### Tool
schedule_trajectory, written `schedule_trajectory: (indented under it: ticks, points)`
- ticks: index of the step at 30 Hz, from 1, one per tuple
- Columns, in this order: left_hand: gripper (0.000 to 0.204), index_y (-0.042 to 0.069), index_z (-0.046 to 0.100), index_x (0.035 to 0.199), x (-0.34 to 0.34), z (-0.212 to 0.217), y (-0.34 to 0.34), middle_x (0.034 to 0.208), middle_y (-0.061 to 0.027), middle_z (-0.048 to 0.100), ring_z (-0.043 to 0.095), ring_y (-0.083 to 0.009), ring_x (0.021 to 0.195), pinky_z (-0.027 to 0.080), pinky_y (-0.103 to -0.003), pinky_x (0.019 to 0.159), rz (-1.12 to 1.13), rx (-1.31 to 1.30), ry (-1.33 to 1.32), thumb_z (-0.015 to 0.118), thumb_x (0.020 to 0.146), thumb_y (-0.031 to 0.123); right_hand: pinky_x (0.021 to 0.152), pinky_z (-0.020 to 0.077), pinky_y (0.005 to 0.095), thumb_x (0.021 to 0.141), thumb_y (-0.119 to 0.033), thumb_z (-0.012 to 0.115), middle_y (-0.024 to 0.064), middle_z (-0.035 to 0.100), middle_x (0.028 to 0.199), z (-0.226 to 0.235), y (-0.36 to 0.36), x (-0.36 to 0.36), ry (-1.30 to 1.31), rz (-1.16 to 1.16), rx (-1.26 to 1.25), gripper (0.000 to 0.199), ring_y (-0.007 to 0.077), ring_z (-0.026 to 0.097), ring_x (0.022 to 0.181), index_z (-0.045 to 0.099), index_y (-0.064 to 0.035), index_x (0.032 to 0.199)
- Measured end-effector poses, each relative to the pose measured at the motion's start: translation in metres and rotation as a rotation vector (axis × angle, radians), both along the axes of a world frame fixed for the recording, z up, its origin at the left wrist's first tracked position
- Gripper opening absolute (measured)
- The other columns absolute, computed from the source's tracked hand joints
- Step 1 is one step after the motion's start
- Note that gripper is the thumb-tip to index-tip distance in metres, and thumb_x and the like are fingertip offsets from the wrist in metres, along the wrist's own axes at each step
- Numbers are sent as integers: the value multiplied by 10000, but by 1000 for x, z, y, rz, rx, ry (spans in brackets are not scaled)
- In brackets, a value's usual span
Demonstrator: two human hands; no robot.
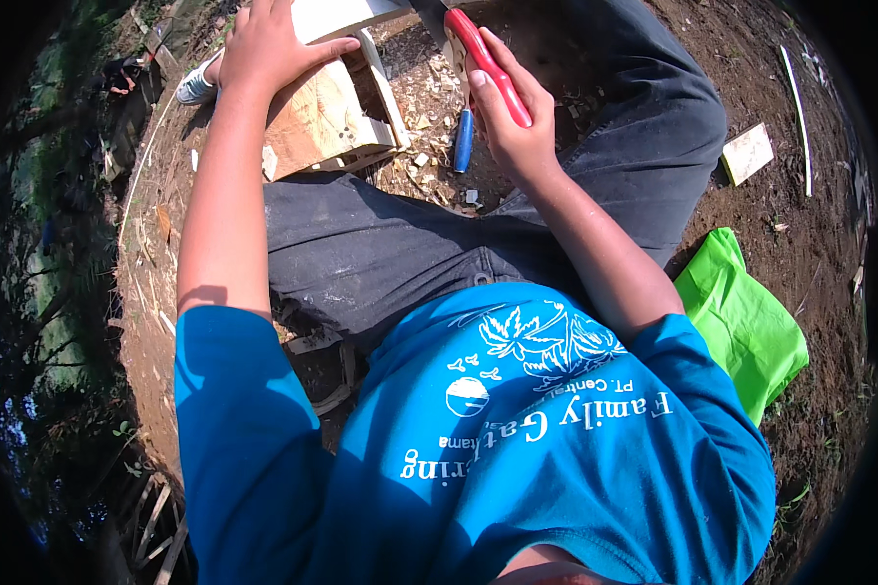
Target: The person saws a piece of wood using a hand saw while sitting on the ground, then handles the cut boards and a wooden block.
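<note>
At 11 o'clock, the left hand (pixel 268 51) is resting splayed on the wooden box (pixel 307 122), apparently for steadiness; at 1 o'clock, the right hand (pixel 519 115) is gripping the red-handled tool (pixel 488 66), fingers wrapped, presumably for control. The box's gap is showing shadow, contents indeterminable; at 3 o'clock, the green bag (pixel 741 327) is concealing any contents.

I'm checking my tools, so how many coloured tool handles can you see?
2: a red handle in your right hand, and a blue handle among the wood chips. Others may be hidden.
</note>
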State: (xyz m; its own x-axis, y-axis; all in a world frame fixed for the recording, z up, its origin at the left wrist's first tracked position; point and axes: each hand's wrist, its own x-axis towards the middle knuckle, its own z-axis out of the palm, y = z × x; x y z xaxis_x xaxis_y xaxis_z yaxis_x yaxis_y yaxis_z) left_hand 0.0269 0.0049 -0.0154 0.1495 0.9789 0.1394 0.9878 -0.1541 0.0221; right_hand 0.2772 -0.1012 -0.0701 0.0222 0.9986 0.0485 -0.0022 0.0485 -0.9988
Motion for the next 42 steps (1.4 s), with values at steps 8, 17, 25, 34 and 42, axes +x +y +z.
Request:
schedule_trajectory:
  ticks: [8, 17, 25, 34, 42]
  points:
    - [839, 131, 641, 1371, -42, -37, 27, 1352, -133, 577, 562, -360, 1266, 502, -504, 1043, -142, -158, 141, 679, 810, 754, 861, 529, 297, 961, -338, 692, 136, 742, 1101, 33, 30, 2, 52, -49, -48, 567, 142, 674, 947, 602, 1, 1406]
    - [785, 58, 767, 1097, -37, 1, 44, 1062, -196, 721, 715, -334, 995, 554, -465, 864, -116, -472, -4, 637, 830, 784, 923, 521, 318, 990, -323, 675, 178, 722, 1220, 78, -5, 23, -170, 81, -20, 563, 164, 675, 1054, 576, 18, 1428]
    - [784, 61, 788, 1048, -39, 2, 33, 997, -149, 748, 727, -312, 956, 563, -454, 844, -71, -479, -34, 643, 812, 795, 723, 496, 243, 1004, -273, 669, 35, 710, 979, 105, -47, 45, -62, 116, -111, 505, 58, 589, 805, 584, -34, 1441]
    - [830, 120, 666, 1322, -39, -25, 2, 1310, -118, 582, 547, -328, 1271, 490, -484, 1036, -96, -174, 83, 674, 804, 769, 943, 464, 263, 1026, -210, 623, 97, 692, 1209, 103, -114, 74, -43, 147, -136, 534, 103, 599, 1053, 496, 4, 1499]
    - [1004, 102, 580, 1415, -44, -47, 15, 1435, -168, 535, 453, -343, 1402, 356, -568, 1129, 135, -142, -25, 501, 808, 898, 907, 490, 261, 1015, -246, 651, 100, 710, 1170, 75, -80, 53, 17, 67, -138, 550, 103, 630, 1008, 519, 13, 1481]
